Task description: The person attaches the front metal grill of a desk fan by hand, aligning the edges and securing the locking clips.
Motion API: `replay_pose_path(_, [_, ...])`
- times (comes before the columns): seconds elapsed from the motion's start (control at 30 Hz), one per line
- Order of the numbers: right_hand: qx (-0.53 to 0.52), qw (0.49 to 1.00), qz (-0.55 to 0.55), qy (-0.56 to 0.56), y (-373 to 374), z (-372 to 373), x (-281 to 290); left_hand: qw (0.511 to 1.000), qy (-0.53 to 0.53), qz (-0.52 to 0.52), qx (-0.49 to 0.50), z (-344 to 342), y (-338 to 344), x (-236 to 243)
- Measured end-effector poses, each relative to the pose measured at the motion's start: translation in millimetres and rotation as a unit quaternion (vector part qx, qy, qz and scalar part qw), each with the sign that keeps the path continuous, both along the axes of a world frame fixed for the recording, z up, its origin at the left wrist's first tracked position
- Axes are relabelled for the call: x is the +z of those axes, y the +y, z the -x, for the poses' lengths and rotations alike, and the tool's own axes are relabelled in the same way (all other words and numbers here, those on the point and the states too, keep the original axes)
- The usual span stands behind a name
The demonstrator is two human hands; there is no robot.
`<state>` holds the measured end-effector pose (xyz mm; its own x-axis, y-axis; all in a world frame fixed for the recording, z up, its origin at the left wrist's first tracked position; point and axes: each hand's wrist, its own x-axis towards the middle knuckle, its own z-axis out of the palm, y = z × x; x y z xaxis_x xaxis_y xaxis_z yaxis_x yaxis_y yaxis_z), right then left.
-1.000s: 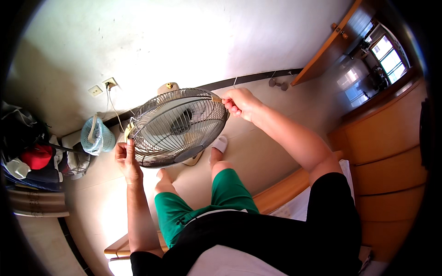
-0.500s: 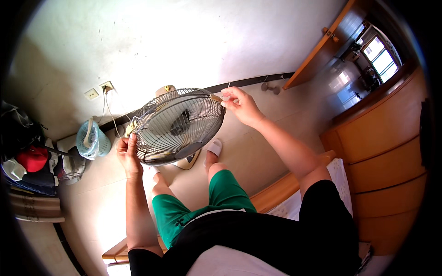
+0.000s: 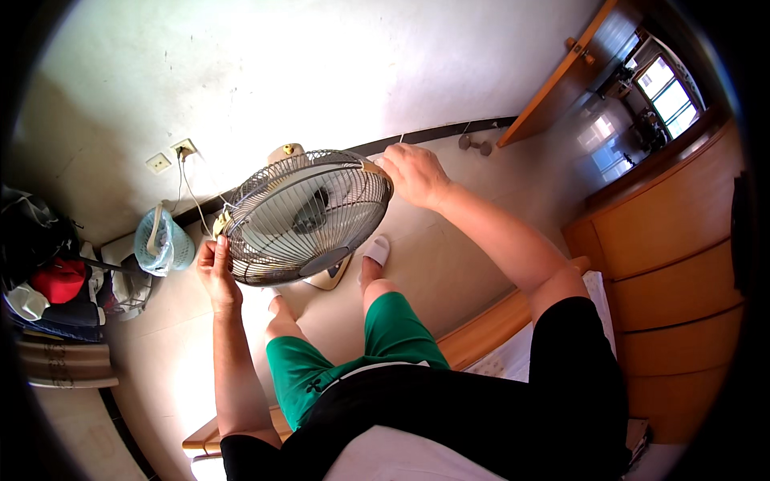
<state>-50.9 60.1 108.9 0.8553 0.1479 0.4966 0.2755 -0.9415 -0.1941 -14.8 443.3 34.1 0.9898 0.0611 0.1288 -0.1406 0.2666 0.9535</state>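
Observation:
An electric fan (image 3: 301,224) with a round wire grille stands in front of me, its grille tilted upward. My left hand (image 3: 216,272) is closed at the grille's left edge, thumb upright against the rim, just below a yellowish clip (image 3: 221,223). On the opposite side my right hand (image 3: 417,175) pinches the rim by a brown clip (image 3: 371,168); its fingertips are partly hidden. Grey blades show through the wires. Below the grille, part of the fan's pale base (image 3: 330,276) shows near my feet.
A blue wastebasket (image 3: 172,248) with a liner stands left, beside piled bags and clothes (image 3: 60,272). A white cord (image 3: 191,188) hangs from a wall socket (image 3: 184,148). Dumbbells (image 3: 475,145) lie by the skirting near an open wooden door (image 3: 553,84). A wooden bed frame (image 3: 489,329) is behind me.
My right hand has turned, its back now facing up, with its fingers closed in against the brown clip. My left hand has shifted slightly down and left along the rim.

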Motion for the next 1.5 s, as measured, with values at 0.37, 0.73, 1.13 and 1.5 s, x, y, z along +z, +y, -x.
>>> replay_pose_path(0.37, [-0.088,0.793,-0.463,0.385,5,-23,29,0.999,-0.008,-0.016,-0.029,10,12,0])
replay_pose_path(0.73, [0.021,0.887,-0.387,0.252,-1,14,15,0.999,0.03,0.026,-0.014,19,8,6])
replay_pose_path(1.13, [0.025,0.885,-0.422,0.194,-8,-9,-9,0.995,0.094,-0.005,-0.02,21,1,25])
replay_pose_path(1.5, [-0.113,0.874,-0.422,0.212,-13,27,-68,0.984,0.164,0.049,-0.04,30,-11,17])
